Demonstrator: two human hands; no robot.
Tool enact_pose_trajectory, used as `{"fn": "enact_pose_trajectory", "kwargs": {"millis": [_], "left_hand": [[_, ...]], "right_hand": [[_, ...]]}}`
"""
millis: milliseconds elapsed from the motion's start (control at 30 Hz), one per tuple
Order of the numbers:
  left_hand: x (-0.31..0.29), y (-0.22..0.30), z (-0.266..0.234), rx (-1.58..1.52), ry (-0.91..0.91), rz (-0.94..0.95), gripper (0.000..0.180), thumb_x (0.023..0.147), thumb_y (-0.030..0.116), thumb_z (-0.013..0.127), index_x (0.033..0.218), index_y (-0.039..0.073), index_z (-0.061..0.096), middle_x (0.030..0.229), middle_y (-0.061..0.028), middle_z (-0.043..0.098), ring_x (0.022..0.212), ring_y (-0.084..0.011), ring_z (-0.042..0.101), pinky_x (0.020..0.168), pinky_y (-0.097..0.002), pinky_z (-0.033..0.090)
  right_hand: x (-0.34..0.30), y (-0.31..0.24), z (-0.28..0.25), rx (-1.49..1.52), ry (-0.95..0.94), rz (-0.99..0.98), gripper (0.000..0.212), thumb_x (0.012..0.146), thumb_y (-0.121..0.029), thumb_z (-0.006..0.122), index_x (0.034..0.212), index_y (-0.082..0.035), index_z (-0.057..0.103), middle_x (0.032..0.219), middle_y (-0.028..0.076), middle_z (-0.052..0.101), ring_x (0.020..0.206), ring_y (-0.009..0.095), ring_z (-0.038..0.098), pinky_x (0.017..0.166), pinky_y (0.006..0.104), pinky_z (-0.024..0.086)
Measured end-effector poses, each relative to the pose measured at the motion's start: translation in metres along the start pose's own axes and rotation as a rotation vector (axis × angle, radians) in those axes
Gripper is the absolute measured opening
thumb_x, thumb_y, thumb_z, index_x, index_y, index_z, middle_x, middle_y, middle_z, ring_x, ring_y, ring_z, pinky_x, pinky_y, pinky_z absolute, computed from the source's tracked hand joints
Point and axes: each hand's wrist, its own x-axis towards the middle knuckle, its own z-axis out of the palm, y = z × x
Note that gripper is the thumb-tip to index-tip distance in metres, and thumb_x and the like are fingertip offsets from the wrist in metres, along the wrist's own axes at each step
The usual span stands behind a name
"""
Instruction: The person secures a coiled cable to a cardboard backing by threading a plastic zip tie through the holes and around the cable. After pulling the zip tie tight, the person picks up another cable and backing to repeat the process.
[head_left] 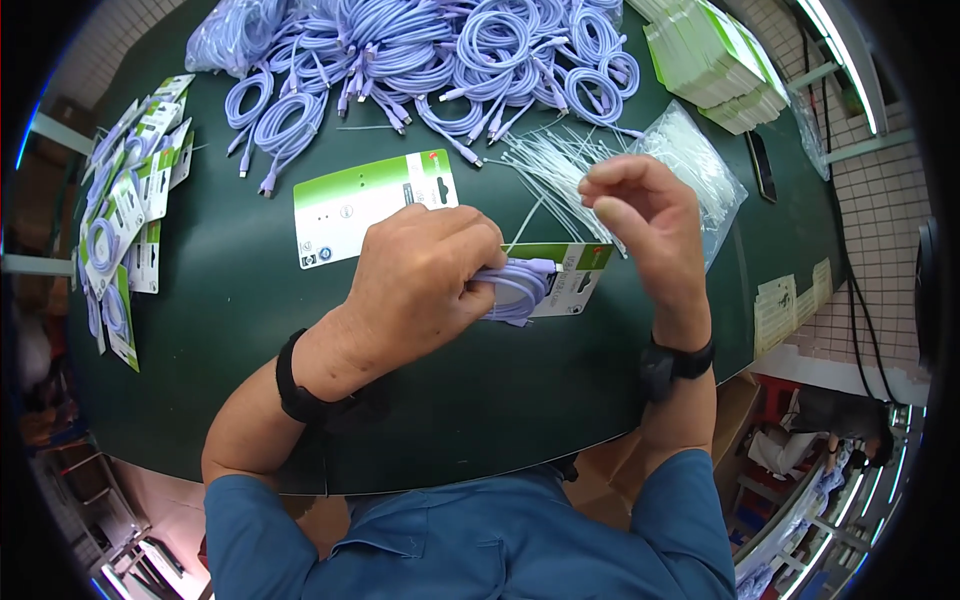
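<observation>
My left hand (425, 265) is closed around a coiled lilac cable (527, 285) and the green-and-white backing card (580, 283) behind it. A thin white cable tie (522, 225) sticks up beside the thumb and fingers of that hand. Most of the coil's left side is hidden by the hand. To the right, my right hand (655, 225) is raised above the table with curved fingers, a gap showing between thumb and index finger, and nothing visible in it. Another green-and-white card (345, 210) lies flat just beyond my left hand.
Many coiled lilac cables (400, 50) are heaped at the far side. Loose white cable ties (555, 165) lie by a clear bag of ties (700, 165). Stacked cards (705, 60) and a phone (762, 165) are far right. Carded cables (125, 210) pile up along the left edge.
</observation>
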Motion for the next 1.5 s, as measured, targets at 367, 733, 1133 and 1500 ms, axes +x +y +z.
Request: {"fn": "enact_pose_trajectory", "kwargs": {"millis": [367,733,1133,1500], "left_hand": [[-0.009,-0.009,0.001,-0.072,-0.028,-0.132,0.025,0.071,-0.006,0.078,0.092,0.004,0.071,0.097,-0.0098,0.077,0.086,-0.0307,0.074,0.076,-0.0388,0.058],[-0.006,-0.013,-0.003,-0.201,0.011,-0.201,0.019,0.076,-0.007,0.077,0.093,0.001,0.073,0.092,-0.0125,0.076,0.081,-0.0279,0.075,0.071,-0.0361,0.058],[-0.005,-0.015,-0.005,-0.228,0.075,-0.192,0.017,0.077,-0.007,0.076,0.092,0.0,0.074,0.091,-0.0126,0.076,0.08,-0.0267,0.075,0.07,-0.0351,0.058],[-0.009,-0.019,0.005,-0.202,0.092,-0.182,0.012,0.076,-0.002,0.077,0.087,0.002,0.072,0.083,-0.0126,0.073,0.072,-0.0319,0.072,0.065,-0.0404,0.056]], "right_hand": [[-0.012,0.009,0.047,-0.839,-0.142,-0.559,0.032,0.072,-0.003,0.092,0.097,-0.007,0.074,0.106,0.007,0.075,0.097,0.03,0.069,0.083,0.0378,0.055],[-0.01,0.026,0.048,-0.966,-0.045,-0.977,0.027,0.075,-0.002,0.09,0.098,-0.006,0.076,0.115,0.011,0.077,0.105,0.032,0.072,0.087,0.0424,0.059],[-0.012,0.027,0.059,-0.926,0.124,-0.876,0.026,0.074,-0.004,0.094,0.093,-0.006,0.076,0.113,0.009,0.078,0.116,0.035,0.068,0.103,0.0475,0.053],[-0.01,0.026,0.05,-0.763,-0.01,-0.501,0.021,0.082,-0.005,0.089,0.101,-0.004,0.077,0.109,0.01,0.077,0.104,0.029,0.071,0.095,0.0392,0.056]]}}
